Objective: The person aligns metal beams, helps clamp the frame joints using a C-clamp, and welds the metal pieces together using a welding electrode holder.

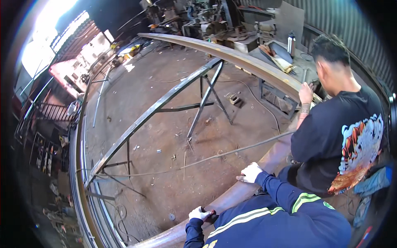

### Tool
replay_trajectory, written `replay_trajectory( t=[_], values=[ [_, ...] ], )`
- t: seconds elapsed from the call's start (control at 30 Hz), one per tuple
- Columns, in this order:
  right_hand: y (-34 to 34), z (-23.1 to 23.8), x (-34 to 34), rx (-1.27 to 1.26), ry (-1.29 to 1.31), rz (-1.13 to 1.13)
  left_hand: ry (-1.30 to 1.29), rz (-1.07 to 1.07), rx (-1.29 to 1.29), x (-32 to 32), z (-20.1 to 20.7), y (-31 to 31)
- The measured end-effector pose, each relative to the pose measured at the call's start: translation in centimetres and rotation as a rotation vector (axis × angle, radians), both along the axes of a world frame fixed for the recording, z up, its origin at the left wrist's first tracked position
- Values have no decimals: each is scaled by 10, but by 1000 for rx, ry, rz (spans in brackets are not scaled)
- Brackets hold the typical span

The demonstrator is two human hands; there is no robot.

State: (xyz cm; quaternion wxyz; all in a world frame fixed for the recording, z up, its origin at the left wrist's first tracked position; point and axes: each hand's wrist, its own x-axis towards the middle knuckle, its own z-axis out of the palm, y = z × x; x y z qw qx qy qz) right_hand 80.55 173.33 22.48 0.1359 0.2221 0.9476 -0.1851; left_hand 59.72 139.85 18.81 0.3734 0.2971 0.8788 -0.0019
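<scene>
Wears white gloves. Rests the left hand (200,214) on the far edge of a long brown metal beam (229,196), fingers bent. Rests the right hand (250,172) higher up on the same beam. Cannot tell if either one really grips. Has the beam close in front, slanting up toward a co-worker in a black shirt (324,128). Faces a dark metal stand (157,107) past the beam.

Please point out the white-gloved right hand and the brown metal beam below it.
White-gloved right hand (250,172), head view: back of the hand.
Brown metal beam (231,197), head view: upper surface, left of that hand.
</scene>
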Motion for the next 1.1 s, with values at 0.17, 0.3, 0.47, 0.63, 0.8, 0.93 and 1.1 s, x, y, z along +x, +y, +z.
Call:
replay_trajectory(
  t=[0.17, 0.3, 0.47, 0.63, 0.8, 0.93, 1.1],
  values=[
    [-2, 1, 1, 12, -1, 20, -30, 41, 8, -3, -18, -8],
    [0, -11, 7, -6, 30, 11, -38, 50, -43, 1, -8, -2],
    [-1, -17, 7, -18, 38, 20, -3, 51, -27, 4, -4, -3],
    [4, -9, 6, -34, 10, 16, 16, 52, -37, 5, 8, 7],
    [10, -9, 7, -41, 32, 16, 2, 58, -41, 4, 9, 13],
    [9, -1, 6, -21, 27, 27, -11, 53, -53, 0, 2, 9],
    [2, -10, 7, -1, 135, 27, -13, 72, -43, 2, 4, -1]
  ],
)
